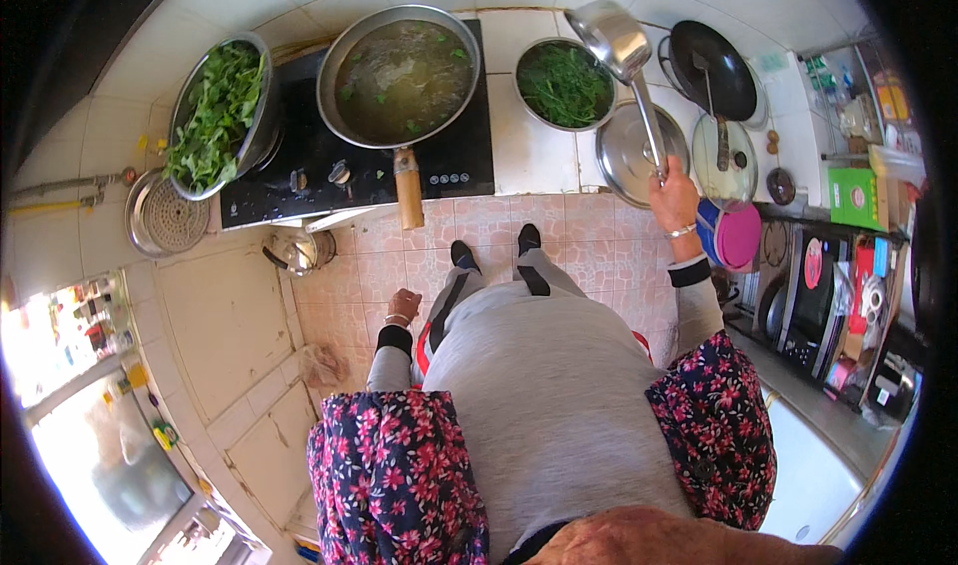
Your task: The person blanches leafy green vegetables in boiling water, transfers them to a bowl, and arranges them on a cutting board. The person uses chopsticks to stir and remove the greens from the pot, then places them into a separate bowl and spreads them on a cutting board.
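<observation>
My right hand (672,200) grips the handle of a large steel ladle (614,41). The ladle's bowl is raised near the right rim of a metal pot (516,93) of dark green leafy greens (565,86). My left hand (404,305) hangs low by my side, fingers loosely curled; its palm is hidden. On the black cooktop (299,153), a wood-handled pan (408,183) holds cloudy liquid (404,78) with bits of green leaf. To its left, a tilted metal pot (258,146) is heaped with fresh leafy greens (217,116).
A steel lid (629,161) lies beneath the ladle handle. Farther right are a black wok (715,63), a spatula (708,89) and a glass lid (711,146). A perforated steamer tray (174,217) leans at the left, above a kettle (307,254). A blue-and-pink container (733,235) stands right of my arm.
</observation>
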Demonstrator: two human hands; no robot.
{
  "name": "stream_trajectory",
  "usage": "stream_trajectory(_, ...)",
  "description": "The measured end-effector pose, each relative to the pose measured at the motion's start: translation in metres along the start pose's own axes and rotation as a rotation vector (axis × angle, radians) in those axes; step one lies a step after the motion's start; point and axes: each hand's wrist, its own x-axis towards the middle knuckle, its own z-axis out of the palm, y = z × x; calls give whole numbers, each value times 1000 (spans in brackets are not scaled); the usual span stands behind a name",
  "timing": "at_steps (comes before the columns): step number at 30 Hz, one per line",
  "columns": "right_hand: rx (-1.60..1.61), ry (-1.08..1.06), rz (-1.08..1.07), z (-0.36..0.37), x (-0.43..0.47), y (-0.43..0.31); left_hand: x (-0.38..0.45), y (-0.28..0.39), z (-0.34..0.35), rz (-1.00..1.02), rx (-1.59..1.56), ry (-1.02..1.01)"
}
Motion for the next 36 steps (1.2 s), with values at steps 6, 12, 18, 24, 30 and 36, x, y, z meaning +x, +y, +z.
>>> stream_trajectory(6, 951, -477, 140, -52, 28, -104, -4, -19, 9, -31, -52, 38)
stream_trajectory(12, 834, -556, -11, -3, 47, -188, -6, -41, 16, -71, -35, 17)
stream_trajectory(18, 694, -669, -30, 46, 47, -239, -20, -47, 20, -164, -134, 27)
stream_trajectory(24, 152, -434, -264, 65, 41, -258, -25, -54, 21, -205, -130, 7)
stream_trajectory(30, 20, -398, -309, 78, 35, -255, -18, -63, 14, -200, -129, 27)
stream_trajectory(36, 23, -421, -311, 82, 31, -245, -10, -63, 13, -198, -123, 23)
